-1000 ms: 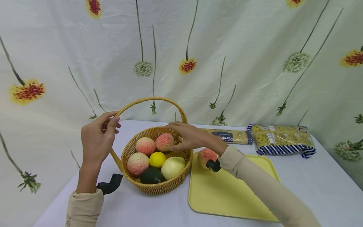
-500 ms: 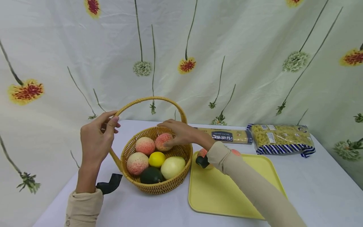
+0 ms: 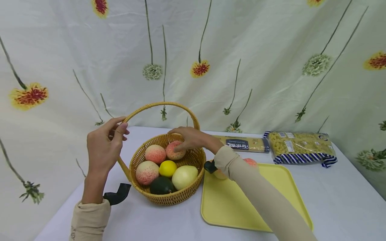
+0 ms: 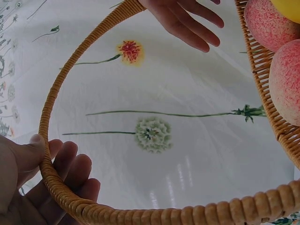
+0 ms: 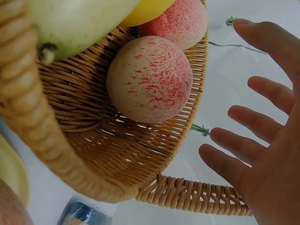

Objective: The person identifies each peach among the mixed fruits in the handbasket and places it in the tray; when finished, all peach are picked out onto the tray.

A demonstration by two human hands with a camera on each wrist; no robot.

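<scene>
My left hand grips the left side of a wicker basket's tall handle; in the left wrist view, thumb and fingers close round the handle. The basket holds several fruits. My right hand is over its far right rim, fingers extended, thumb overlapping the back peach in the head view. In the right wrist view, the spread right hand is apart from the nearest peach. Also inside are a lemon, a dark green fruit and a pale green fruit.
A yellow tray lies right of the basket with two peaches partly hidden by my right sleeve. Behind it are a spaghetti packet and a striped bag of short pasta. A floral cloth hangs behind the table.
My right hand has moved slightly left and down to the back peach, its forearm drawing nearer, uncovering more of the tray. My left hand stays on the handle.
</scene>
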